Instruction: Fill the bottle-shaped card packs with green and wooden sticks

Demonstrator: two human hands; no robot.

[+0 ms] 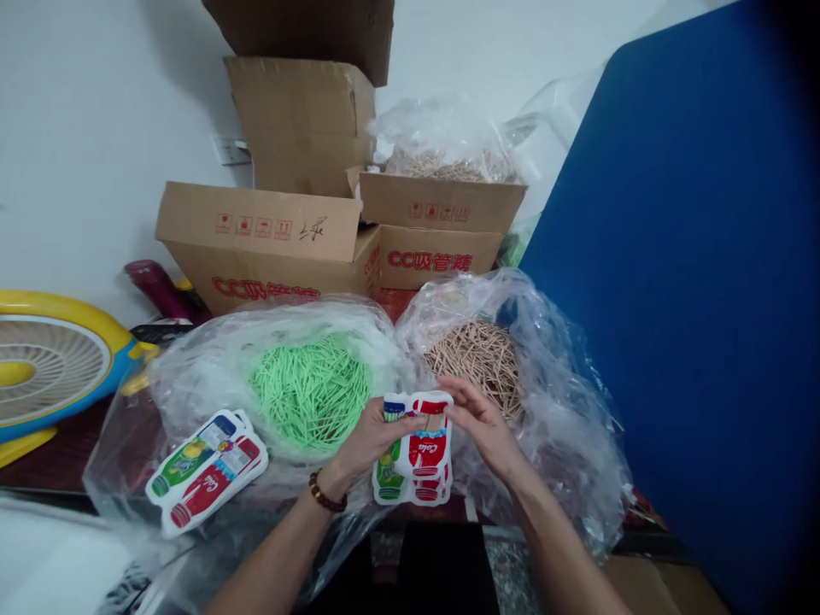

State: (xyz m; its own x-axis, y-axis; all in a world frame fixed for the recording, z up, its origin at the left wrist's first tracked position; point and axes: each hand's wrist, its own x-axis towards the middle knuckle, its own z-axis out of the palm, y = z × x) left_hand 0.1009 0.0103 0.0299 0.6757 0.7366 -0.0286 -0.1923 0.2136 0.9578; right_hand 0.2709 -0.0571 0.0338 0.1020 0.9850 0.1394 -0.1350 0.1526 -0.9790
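My left hand (367, 442), with a beaded bracelet at the wrist, grips a small stack of flat bottle-shaped packets (428, 457) printed in green and in red with "Cola". Its thumb lies across the front packet. Brown sticks show in the packet's upper right window. Curled at that upper right corner, my right hand (483, 424) has its thumb and fingertips against the edge. Just behind the hands are thin green sticks (313, 389) and thin brown sticks (480, 359), each heap in an opened clear plastic bag. More such packets (206, 470) lie at left on the plastic.
Cardboard boxes (262, 256) stand at the back, one topped by a clear bag of brown sticks (448, 162). A yellow and blue fan (57, 367) is at left, beside a dark red bottle-like object (157, 286). A large blue panel (692, 256) fills the right side.
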